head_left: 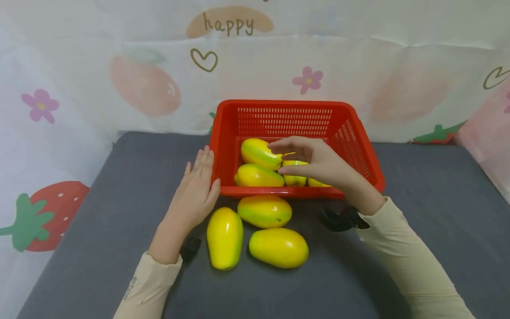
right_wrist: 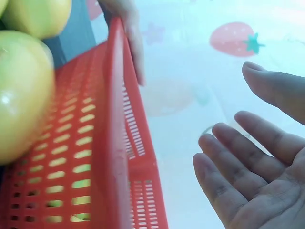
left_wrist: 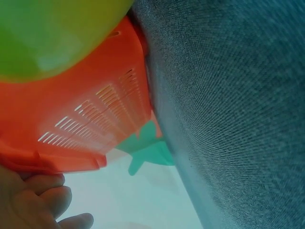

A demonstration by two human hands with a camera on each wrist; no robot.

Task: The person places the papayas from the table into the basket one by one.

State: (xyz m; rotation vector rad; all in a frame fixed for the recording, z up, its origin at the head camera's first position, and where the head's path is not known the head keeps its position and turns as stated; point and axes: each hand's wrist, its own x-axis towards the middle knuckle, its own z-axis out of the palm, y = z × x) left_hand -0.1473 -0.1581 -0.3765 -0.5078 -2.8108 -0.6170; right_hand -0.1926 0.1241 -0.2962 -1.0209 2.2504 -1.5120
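Note:
A red plastic basket (head_left: 279,192) holds several yellow-green mangoes (head_left: 260,176). My left hand (head_left: 191,195) lies with straight fingers against the basket's left side; in the left wrist view its fingertips (left_wrist: 56,195) are at the basket rim (left_wrist: 57,164). Above the mangoes in the basket hovers my right hand (head_left: 318,164), fingers apart and lightly bent, holding nothing. The right wrist view shows that hand (right_wrist: 257,176) with its palm bare, beside the basket (right_wrist: 116,143).
In front of the basket three mangoes lie on the grey cloth: one upright lengthwise (head_left: 225,239), two crosswise (head_left: 264,212). A printed curtain (head_left: 255,57) hangs behind the table (head_left: 99,221). Black straps sit at both wrists.

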